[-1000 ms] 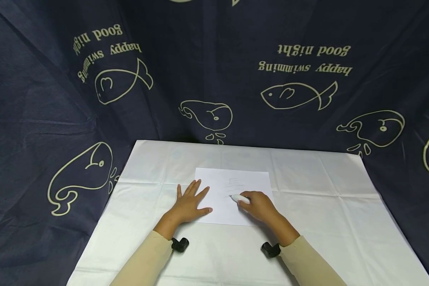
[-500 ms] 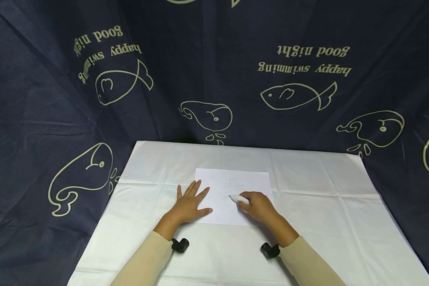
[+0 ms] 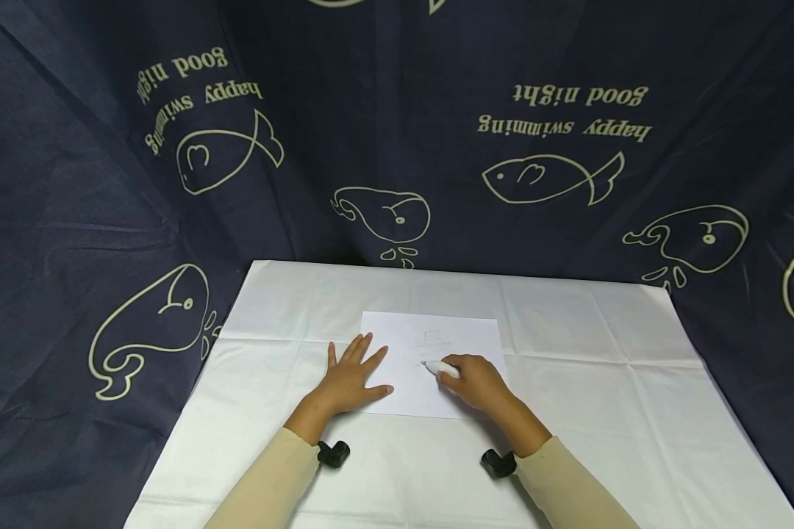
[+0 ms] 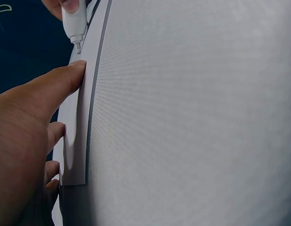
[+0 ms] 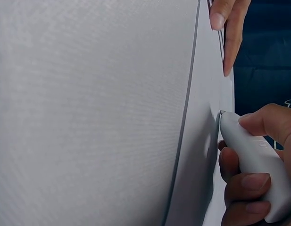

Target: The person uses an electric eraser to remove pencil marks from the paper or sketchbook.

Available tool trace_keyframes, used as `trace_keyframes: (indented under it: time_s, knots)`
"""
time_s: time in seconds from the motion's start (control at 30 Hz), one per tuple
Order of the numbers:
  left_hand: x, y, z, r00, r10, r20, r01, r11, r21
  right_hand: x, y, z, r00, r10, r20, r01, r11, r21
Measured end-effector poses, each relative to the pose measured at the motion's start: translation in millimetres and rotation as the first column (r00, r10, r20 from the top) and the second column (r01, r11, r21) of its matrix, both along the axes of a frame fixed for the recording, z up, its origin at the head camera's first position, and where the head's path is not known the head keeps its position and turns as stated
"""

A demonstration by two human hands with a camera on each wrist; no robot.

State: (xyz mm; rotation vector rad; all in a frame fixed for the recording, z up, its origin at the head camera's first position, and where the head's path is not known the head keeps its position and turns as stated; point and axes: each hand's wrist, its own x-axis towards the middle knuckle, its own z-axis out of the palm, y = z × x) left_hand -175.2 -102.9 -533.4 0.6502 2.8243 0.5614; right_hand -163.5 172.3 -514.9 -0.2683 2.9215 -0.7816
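A sheet of white paper (image 3: 397, 325) lies flat on the white-covered table, with a small rectangle and several faint lines drawn on its upper middle. My left hand (image 3: 345, 380) rests on its left part, fingers spread and straight. In my right hand (image 3: 479, 380) I grip a chunky white pen-shaped tool (image 5: 251, 155) with a narrow metal tip; its exact kind does not show. The tip points left and meets the paper just below the drawn lines. From the left wrist view, the tool (image 4: 75, 21) appears beyond my left thumb (image 4: 70, 77).
A creased white cloth (image 3: 569, 323) covers the table. Behind it hangs a dark blue curtain (image 3: 370, 132) printed with fish, whales and upside-down lettering. Black wrist cameras sit at my left cuff (image 3: 334, 454) and right cuff (image 3: 499, 463).
My right hand and the white tool have shifted slightly left across the paper. The left hand and the sheet stay in place.
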Motion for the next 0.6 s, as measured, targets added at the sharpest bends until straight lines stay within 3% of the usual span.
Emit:
trace_keyframes:
  time_s: [0.47,0.6]
  knots:
    - [-0.4,-0.1,-0.2,1.0,0.0,-0.005,0.0,1.0,-0.002,0.4,-1.9,-3.2,0.997,0.041,-0.059,-0.043,0.999,-0.022]
    - [-0.6,-0.2,-1.5,1.0,0.0,-0.008,0.0,1.0,0.001,0.3,-3.0,-3.0,0.999,0.04,-0.027,-0.041,0.999,-0.024]
